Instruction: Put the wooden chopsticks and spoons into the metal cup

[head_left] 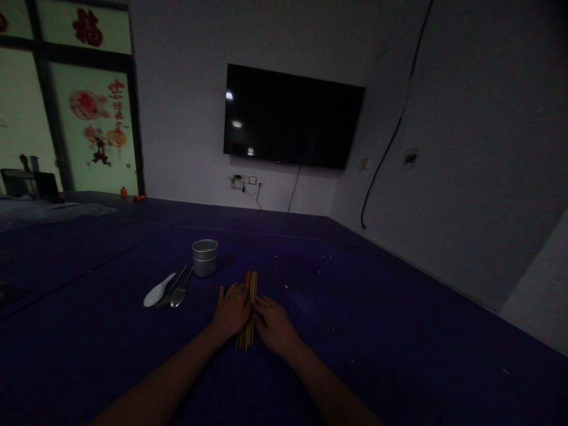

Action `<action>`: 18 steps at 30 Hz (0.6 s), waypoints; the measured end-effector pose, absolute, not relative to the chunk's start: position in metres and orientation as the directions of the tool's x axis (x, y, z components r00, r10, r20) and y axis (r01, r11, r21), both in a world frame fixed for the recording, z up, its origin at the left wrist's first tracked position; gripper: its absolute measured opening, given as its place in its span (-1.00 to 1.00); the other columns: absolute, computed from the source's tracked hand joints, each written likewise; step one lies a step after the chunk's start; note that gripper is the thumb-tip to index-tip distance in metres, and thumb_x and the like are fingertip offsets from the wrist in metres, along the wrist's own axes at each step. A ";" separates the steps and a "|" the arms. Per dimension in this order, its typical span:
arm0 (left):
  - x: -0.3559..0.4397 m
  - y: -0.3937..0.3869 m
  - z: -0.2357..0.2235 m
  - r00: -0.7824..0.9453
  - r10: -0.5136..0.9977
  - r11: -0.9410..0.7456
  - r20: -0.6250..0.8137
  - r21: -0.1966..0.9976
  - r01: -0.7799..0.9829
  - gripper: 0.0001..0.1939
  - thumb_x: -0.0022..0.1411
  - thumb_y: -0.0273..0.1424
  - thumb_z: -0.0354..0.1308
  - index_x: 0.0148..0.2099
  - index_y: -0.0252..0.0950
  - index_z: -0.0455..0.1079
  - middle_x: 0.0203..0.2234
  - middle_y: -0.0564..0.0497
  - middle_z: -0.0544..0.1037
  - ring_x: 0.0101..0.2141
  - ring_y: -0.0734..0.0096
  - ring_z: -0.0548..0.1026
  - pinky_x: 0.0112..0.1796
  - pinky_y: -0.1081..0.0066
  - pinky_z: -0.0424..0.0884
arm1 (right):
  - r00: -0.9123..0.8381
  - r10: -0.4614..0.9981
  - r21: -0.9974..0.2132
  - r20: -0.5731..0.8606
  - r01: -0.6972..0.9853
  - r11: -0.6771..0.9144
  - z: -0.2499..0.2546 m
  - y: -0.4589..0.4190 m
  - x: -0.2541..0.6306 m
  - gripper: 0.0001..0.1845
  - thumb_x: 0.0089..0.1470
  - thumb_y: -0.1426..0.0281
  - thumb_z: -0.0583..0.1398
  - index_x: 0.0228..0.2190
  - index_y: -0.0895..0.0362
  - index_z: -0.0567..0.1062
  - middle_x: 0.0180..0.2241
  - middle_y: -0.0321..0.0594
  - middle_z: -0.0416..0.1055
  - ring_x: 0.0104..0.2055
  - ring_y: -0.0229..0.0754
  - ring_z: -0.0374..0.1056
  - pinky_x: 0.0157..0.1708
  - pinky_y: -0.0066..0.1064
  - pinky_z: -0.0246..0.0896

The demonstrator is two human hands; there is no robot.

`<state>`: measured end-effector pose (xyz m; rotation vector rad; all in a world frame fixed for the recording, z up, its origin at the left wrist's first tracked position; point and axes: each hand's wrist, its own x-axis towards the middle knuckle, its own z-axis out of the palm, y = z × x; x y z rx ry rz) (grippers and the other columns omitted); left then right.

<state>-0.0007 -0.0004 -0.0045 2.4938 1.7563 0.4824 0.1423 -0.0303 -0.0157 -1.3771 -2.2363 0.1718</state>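
A bundle of several wooden chopsticks lies on the dark blue surface, pointing away from me. My left hand rests palm down against the bundle's left side, fingers stretched along it. My right hand lies flat against its right side, fingertips touching the sticks. Both hands press the bundle between them near its middle and near end.
A small metal cup stands just beyond and left of the chopsticks. Beside it lie a white ceramic spoon and a metal spoon. A black TV hangs on the far wall; a wall rises at the right.
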 end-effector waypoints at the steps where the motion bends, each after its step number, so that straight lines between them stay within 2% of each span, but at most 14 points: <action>1: -0.001 0.000 -0.004 0.302 0.928 -0.349 0.216 0.230 0.908 -0.48 0.27 -0.31 -0.28 0.21 -0.31 0.14 0.18 -0.13 0.22 0.20 0.15 0.07 0.15 -0.07 -0.12 | -0.359 0.865 -0.359 0.350 0.802 0.478 -0.016 -0.030 0.142 -0.56 0.10 0.45 0.03 0.03 0.11 0.38 0.09 -0.12 0.29 0.17 -0.04 0.12 0.12 -0.15 0.02; 18: 0.002 0.003 -0.004 0.260 0.938 -0.319 0.228 0.276 0.907 -0.55 0.27 -0.34 -0.25 0.14 -0.27 0.20 0.11 -0.13 0.31 0.16 0.20 0.16 0.16 -0.07 -0.09 | -0.383 0.872 -0.371 0.305 0.795 0.480 -0.009 -0.033 0.142 -0.51 0.12 0.43 0.01 0.10 0.15 0.30 0.10 -0.09 0.27 0.18 -0.05 0.10 0.14 -0.15 -0.02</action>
